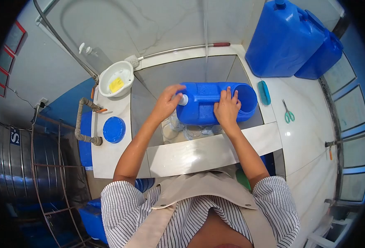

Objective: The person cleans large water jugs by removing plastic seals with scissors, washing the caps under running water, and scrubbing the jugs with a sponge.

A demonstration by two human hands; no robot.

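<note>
A blue plastic container [203, 111] lies on its side over the tiled sink basin, its wide round opening facing right and a white cap [183, 100] at its left end. My left hand [169, 99] is closed around that cap with thumb and fingers. My right hand [227, 108] rests on the container near the wide opening, fingers spread on the handle side. Beneath the container, several clear plastic items [172, 129] sit in the basin, partly hidden. A round blue lid [114, 129] lies on the left counter.
A white bowl [126, 74] holds a yellow sponge [116, 85] at the back left. A long-handled brush [178, 50] lies along the back ledge. On the right are large blue jugs [279, 41], a teal brush [264, 93] and scissors [288, 115]. Pipes [80, 122] stand at the left.
</note>
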